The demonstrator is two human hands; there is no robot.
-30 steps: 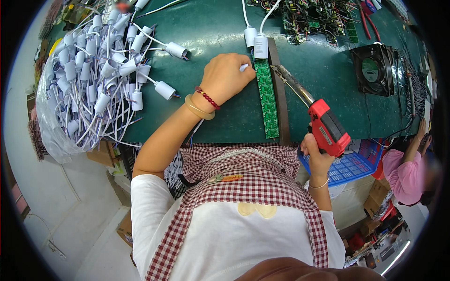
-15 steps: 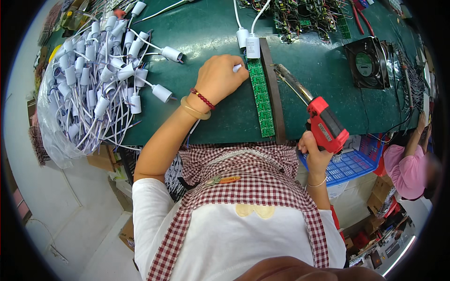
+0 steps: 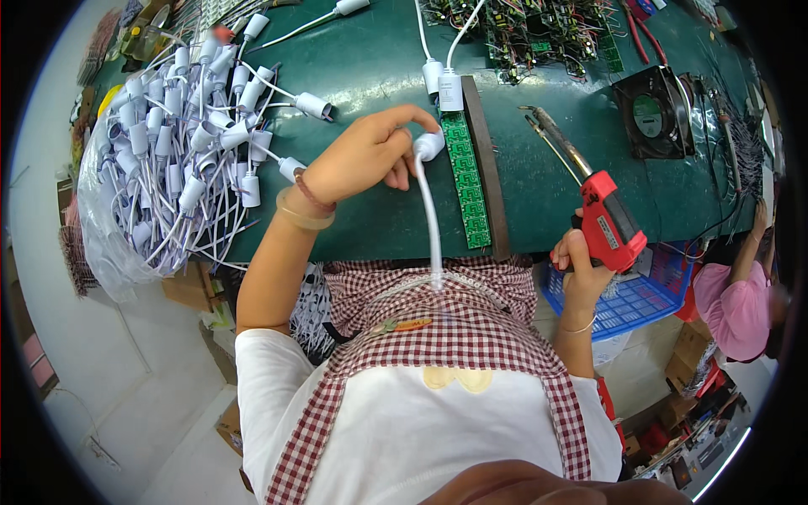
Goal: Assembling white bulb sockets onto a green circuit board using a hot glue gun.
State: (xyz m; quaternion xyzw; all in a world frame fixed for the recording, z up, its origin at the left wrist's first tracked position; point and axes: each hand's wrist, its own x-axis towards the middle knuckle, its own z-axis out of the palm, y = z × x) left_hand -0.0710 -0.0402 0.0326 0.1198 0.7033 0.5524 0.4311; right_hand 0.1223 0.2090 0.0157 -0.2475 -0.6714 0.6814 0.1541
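Note:
My left hand (image 3: 364, 157) is closed on a white lamp socket (image 3: 429, 146), its index finger curled over the top. The socket's white cable (image 3: 433, 220) hangs down toward my apron. Just to the right lies a green circuit-board strip (image 3: 467, 185), set against a dark bar (image 3: 487, 172). At the strip's far end sit two white sockets with cables, one of them (image 3: 451, 93) right at the strip's tip. My right hand (image 3: 581, 263) grips a red and black soldering gun (image 3: 608, 220) by its handle, its metal tip raised over the bench and apart from the strip.
A heap of white sockets (image 3: 172, 156) with cables covers the bench's left, partly in a clear plastic bag (image 3: 114, 244). Wired circuit boards (image 3: 539, 34) lie at the back. A black fan (image 3: 652, 114) stands right, above a blue basket (image 3: 623, 307). Another person (image 3: 732, 299) is at far right.
My left hand has drawn back to the left and turned, bringing the held socket and its cable into view. The soldering gun has shifted slightly right and nearer to me.

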